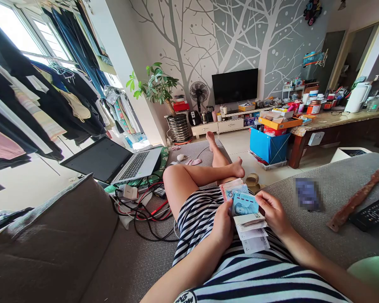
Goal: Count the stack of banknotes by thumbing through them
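Because the left hand (222, 224) and right hand (275, 213) pinch fanned banknotes (245, 204) between closed fingers above the striped clothing (194, 219), a loosened left grip could let the lower pale slips (256, 243) slide out.

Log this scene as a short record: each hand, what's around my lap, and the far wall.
Left hand: holding fanned banknotes, thumb on top
Right hand: fingers at the right edge of a blue banknote
Below that note: paler notes, above striped clothing
Left side: open laptop, tangled cables
Right side: black remote, brown stick, a blurred-out item
Far wall: television, screen dark
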{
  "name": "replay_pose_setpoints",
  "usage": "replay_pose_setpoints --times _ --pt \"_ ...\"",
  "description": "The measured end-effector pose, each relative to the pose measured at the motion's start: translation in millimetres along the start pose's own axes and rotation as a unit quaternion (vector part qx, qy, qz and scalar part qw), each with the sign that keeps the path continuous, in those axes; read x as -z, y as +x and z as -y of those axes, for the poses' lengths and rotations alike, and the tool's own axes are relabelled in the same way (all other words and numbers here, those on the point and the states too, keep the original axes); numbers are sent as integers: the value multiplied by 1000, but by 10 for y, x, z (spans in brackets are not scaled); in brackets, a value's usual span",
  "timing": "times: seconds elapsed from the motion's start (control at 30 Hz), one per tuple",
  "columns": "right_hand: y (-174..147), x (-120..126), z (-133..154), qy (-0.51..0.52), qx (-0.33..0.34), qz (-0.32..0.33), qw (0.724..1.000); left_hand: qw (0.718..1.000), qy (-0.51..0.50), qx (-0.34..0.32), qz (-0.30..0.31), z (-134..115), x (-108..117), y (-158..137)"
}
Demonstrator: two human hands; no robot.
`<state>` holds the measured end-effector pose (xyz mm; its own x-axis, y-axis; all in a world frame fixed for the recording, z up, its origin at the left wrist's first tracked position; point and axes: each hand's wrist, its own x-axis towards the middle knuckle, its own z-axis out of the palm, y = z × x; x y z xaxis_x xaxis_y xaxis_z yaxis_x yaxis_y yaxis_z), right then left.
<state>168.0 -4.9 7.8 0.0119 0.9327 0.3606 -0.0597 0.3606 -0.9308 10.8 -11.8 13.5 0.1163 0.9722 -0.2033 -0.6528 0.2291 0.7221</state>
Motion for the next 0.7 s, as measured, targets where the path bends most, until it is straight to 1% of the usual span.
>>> replay_pose_setpoints --times 0.3,0.53,0.7 --pt "-39 -1 51 14 3 9 1000 1000 5 -6 -5 -1 5 -3" --pt "-60 -8 88 28 5 26 999 999 26 -26 -3 -17 -18 -22" --pt "-75 13 57 33 22 37 999 999 30 -23 -7 -15 0 -17"
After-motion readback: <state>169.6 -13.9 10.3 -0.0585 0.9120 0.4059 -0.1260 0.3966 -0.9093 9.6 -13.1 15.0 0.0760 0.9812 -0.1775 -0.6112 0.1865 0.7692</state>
